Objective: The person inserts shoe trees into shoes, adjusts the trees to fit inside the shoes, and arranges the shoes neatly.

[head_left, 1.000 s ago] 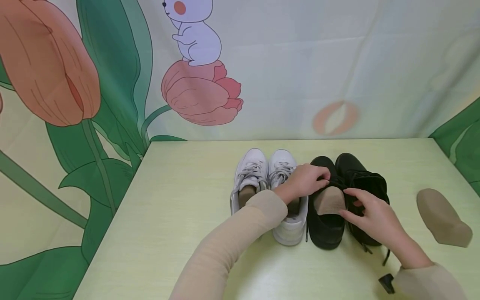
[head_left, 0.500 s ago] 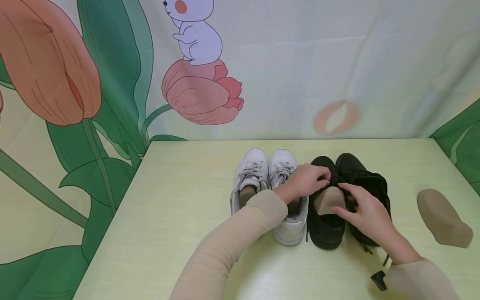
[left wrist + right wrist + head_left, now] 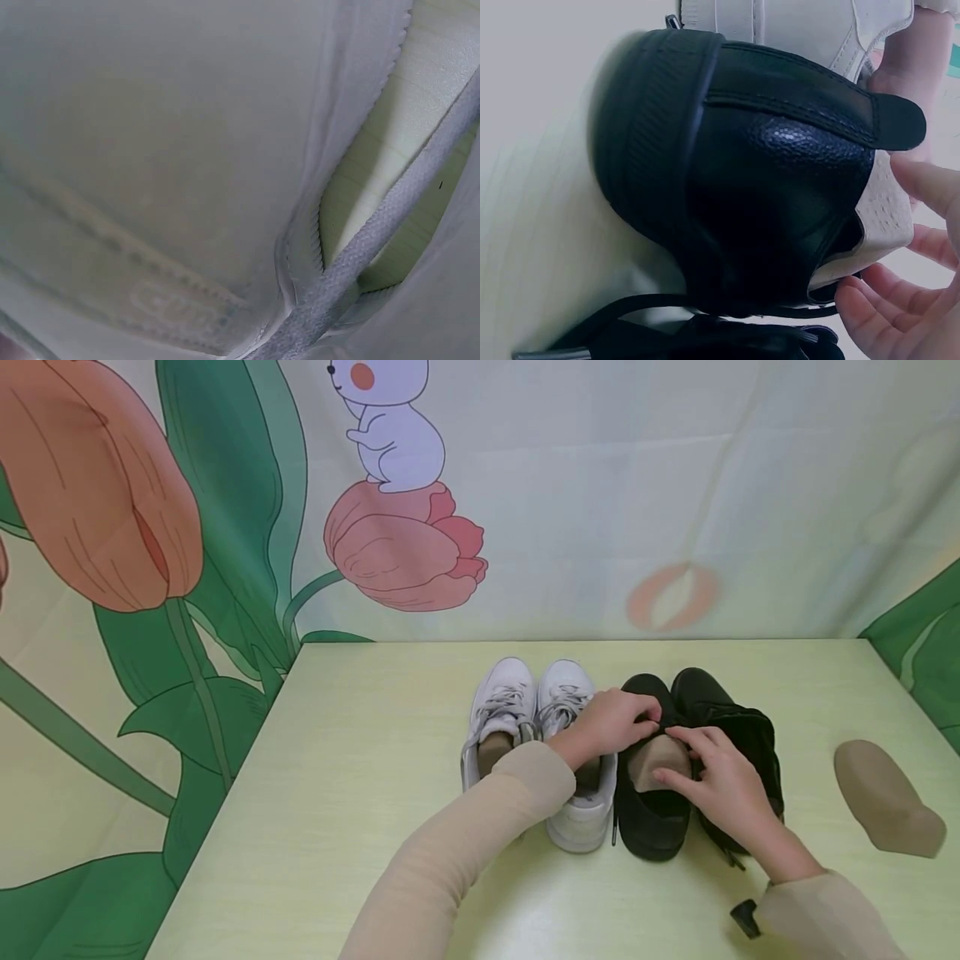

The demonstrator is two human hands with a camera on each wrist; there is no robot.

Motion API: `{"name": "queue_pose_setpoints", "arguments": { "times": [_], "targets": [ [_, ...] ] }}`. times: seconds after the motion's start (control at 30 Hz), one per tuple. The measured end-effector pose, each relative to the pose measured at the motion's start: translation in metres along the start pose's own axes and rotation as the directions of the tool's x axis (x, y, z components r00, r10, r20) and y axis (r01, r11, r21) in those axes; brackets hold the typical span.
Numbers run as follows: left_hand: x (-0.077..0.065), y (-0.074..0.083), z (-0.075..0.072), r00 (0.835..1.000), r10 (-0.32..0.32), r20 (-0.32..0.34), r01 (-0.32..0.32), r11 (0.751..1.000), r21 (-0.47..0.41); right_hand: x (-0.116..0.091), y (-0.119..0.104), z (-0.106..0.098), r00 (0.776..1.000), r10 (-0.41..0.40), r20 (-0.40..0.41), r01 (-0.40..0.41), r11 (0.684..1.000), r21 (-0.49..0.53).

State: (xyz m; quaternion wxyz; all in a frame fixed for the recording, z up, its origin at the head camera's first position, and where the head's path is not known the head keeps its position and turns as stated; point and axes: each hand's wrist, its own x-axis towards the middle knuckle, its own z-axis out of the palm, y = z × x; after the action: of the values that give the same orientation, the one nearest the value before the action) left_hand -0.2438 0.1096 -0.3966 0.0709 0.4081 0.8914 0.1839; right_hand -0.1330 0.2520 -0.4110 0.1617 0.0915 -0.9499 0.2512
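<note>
Two black lace-up shoes stand side by side, and a beige insole (image 3: 651, 765) sticks partly out of the opening of the left black shoe (image 3: 652, 835). My left hand (image 3: 611, 718) reaches across the white shoes and pinches the black shoe's upper by the tongue and laces. From the right, my right hand (image 3: 723, 781) holds the insole between thumb and fingers, the thumb on its raised end. In the right wrist view, the insole (image 3: 885, 199) rises beyond the shoe's heel, with the fingertips (image 3: 859, 304) at the collar. The insole's front is hidden inside the shoe.
A pair of white sneakers (image 3: 581, 827) with insoles inside stands to the left. The second black shoe (image 3: 701, 689) is partly under my right hand. Another beige insole (image 3: 885, 793) lies on the table (image 3: 360, 735) at the right. A patterned cloth hangs behind.
My right hand has shifted left and slightly up over the black shoe, its thumb moving farther onto the insole. My left hand has stayed in place.
</note>
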Motion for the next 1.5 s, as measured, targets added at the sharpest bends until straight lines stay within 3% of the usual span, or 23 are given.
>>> {"name": "queue_pose_setpoints", "arguments": {
  "times": [1.5],
  "targets": [
    [-0.002, 0.0012, -0.0019, 1.0, 0.004, -0.005, -0.004, 1.0, -0.001, 0.0038, -0.004, 0.0073, 0.996, 0.083, -0.013, -0.083, 0.996, 0.042]
  ]
}}
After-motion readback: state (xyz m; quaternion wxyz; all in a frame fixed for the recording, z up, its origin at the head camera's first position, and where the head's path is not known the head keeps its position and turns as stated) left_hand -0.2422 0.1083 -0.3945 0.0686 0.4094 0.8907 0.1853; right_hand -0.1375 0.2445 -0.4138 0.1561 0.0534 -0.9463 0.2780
